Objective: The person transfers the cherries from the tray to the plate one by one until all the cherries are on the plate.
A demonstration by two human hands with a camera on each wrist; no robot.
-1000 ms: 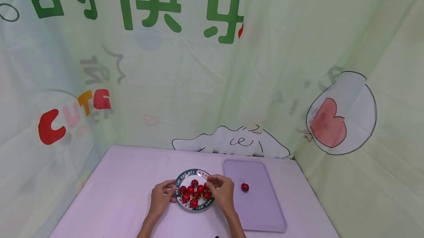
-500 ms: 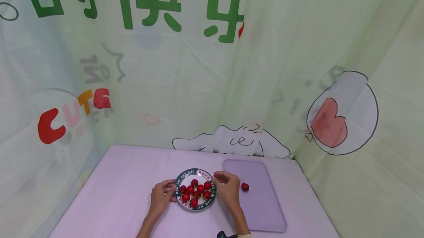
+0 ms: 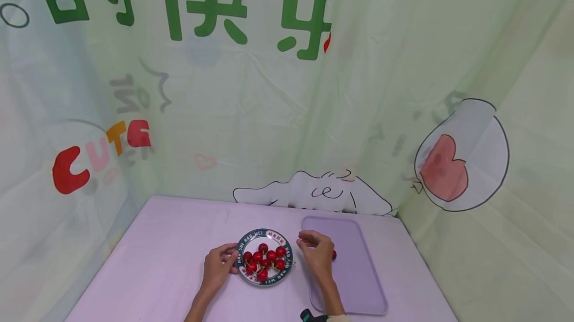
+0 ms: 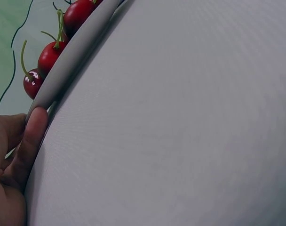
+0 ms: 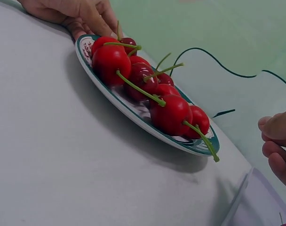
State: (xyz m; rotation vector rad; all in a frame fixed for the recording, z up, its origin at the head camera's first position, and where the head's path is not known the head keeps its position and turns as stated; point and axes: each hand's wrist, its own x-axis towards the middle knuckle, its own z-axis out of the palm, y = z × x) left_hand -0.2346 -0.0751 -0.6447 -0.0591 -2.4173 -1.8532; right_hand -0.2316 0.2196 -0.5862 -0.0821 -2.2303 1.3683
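On the plate (image 3: 264,236) held by the left grip (image 3: 218,267) lie cherries (image 3: 265,259); right grip (image 3: 318,254) empty, loosely curled.

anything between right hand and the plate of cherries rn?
Only bare lilac tabletop between the right hand and the plate; one cherry stem juts over the rim toward it. Head and right wrist views show the gap.

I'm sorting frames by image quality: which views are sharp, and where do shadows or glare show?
Head view: evenly lit and wide, the plate small. Left wrist view: mostly blurred tablecloth; the fingertip at the plate's rim is soft. Right wrist view: the cherries are sharp with small white highlights, a soft shadow lies under the plate, and the right hand is blurred.
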